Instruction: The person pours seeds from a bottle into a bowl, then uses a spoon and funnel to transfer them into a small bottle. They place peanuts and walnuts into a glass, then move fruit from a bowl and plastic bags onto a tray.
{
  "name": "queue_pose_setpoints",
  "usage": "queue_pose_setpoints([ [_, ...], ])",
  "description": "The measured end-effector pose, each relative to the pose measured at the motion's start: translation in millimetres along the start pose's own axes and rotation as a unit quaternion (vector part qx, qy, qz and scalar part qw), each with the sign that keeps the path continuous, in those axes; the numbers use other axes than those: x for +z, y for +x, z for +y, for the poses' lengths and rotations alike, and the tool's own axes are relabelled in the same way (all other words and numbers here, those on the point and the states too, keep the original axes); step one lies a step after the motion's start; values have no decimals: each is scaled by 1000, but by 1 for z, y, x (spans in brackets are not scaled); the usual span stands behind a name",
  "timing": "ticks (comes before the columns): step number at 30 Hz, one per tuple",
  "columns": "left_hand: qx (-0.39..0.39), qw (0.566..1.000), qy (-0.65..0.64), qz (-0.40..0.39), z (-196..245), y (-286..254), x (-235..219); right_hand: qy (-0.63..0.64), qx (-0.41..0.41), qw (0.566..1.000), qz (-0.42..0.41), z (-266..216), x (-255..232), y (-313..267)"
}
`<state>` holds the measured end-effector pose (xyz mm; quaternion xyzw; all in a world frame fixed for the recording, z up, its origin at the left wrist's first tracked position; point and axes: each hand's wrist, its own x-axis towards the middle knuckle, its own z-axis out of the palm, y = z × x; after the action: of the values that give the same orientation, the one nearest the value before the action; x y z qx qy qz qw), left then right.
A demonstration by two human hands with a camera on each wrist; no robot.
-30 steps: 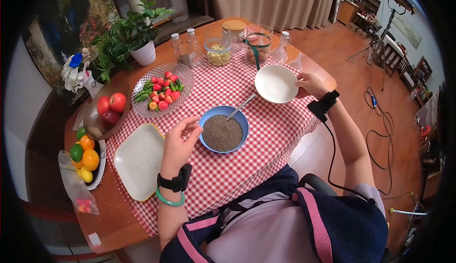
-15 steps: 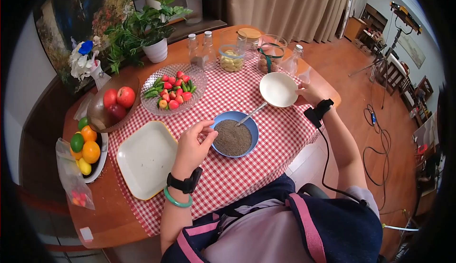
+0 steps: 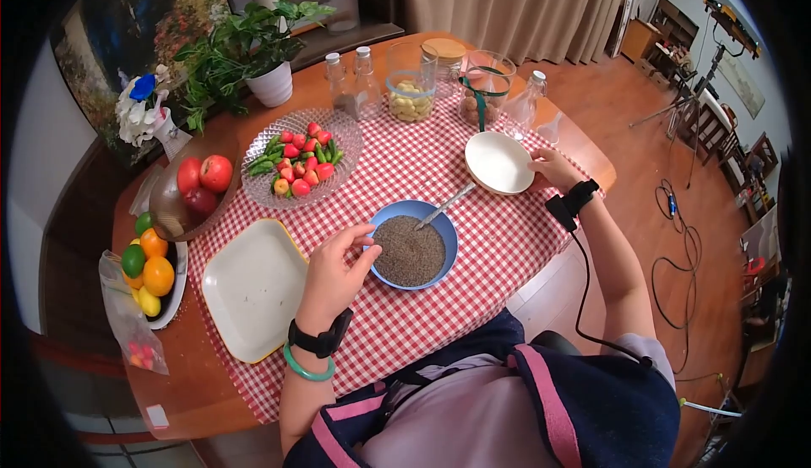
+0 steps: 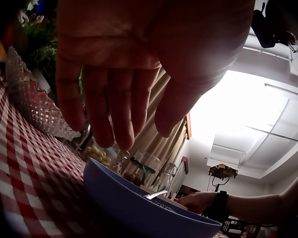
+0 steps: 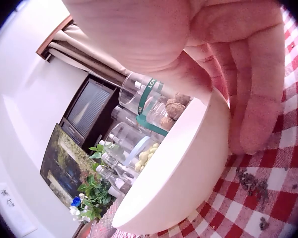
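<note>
My right hand point(image 3: 553, 169) pinches the rim of a white bowl point(image 3: 498, 162), thumb at the edge and fingers round the outer wall. The bowl sits low at the cloth in the right wrist view, and its inside looks bare in the head view. My left hand point(image 3: 336, 269) hovers by the left rim of a blue bowl point(image 3: 454, 257), fingers loosely bent and holding nothing. Small dark grains point(image 3: 409, 253) fill much of the blue bowl. A metal spoon point(image 3: 446, 206) stands in them, its handle leaning towards the white bowl.
Left of the blue bowl lies a white rectangular dish point(image 3: 253, 291). Behind are a glass plate point(image 3: 351, 160) of radishes and peppers, glass jars point(image 3: 411, 84) and bottles point(image 3: 365, 88). Fruit bowls stand far left. Dark crumbs point(image 5: 253, 183) lie on the checked cloth beside my right hand.
The white bowl has come down towards the cloth and slightly right, still held by my right hand. My left hand stays beside the blue bowl. The head view has shifted a little.
</note>
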<state>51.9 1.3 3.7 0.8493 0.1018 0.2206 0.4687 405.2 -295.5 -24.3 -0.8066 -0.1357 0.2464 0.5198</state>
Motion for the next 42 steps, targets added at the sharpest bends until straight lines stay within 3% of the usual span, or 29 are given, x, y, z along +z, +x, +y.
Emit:
queue_pose_setpoints([
  [10,-18,1000,6,0,0,1,1,15,-50,999,5,-44,11,-22],
  [24,-38,999,11,-9,-3,-1,3,-6,-87,995,-53,-65,52,16],
  [36,-32,999,22,-11,-3,-2,3,-59,-10,998,-2,-18,-17,8],
  [42,-32,999,29,-16,-3,-1,4,-89,26,996,-11,-7,-29,12],
])
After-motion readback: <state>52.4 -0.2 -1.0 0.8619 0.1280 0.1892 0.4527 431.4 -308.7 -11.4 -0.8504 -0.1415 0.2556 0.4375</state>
